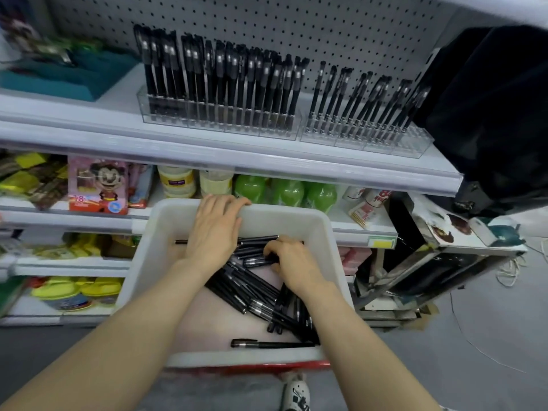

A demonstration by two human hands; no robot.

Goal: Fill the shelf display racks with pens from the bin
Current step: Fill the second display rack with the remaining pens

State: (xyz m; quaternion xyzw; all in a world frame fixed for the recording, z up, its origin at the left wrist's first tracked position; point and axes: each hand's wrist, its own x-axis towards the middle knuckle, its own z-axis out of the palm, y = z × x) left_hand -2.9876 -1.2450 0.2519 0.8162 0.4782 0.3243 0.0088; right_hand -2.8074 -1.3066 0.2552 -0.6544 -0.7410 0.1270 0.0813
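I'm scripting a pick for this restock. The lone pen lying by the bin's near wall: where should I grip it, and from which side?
Pinch the lone pen at mid-barrel, coming straight down from above. It lies flat on the bin floor, crosswise, its middle apart from the heap, so a pinch probably fits across the slim barrel.

One wide-angle camera, worn on the head, looks forward and down from just above the near rim of the white bin (290, 213). It is close enough that both forearms (133, 336) enter from the bottom edge. The bin and its pens (252, 292) fill the lower centre. Above and beyond the bin stand the display racks (219, 126), faced nearly square-on. Grey floor (489, 336) lies right of the bin.
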